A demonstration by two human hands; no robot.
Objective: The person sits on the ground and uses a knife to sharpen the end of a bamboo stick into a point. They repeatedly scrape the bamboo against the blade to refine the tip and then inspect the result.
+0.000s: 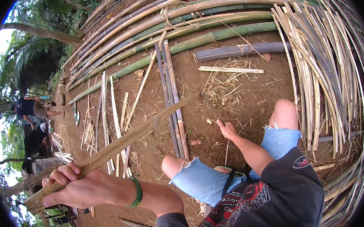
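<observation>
A long split bamboo slat point(137, 137) runs slantwise from the lower left up to the middle. Its near end is in my left hand point(79, 189), with the fingers wrapped round it and a green braided band on the wrist. The far end of the slat tapers in front of my knees. My right hand point(228, 130) is closed, low between my knees, on what looks like a knife point(213, 120). Its thin dark blade blends into the soil and points toward the slat's far end, so I cannot tell whether they touch.
Bamboo shavings point(226, 83) lie ahead of my right hand, near a short dark bamboo pole point(243, 50). Long green bamboo poles point(210, 37) span the back. Many split strips point(314, 70) are piled at right. Dark slats point(172, 101) lie before my knee. Other people point(31, 108) are at far left.
</observation>
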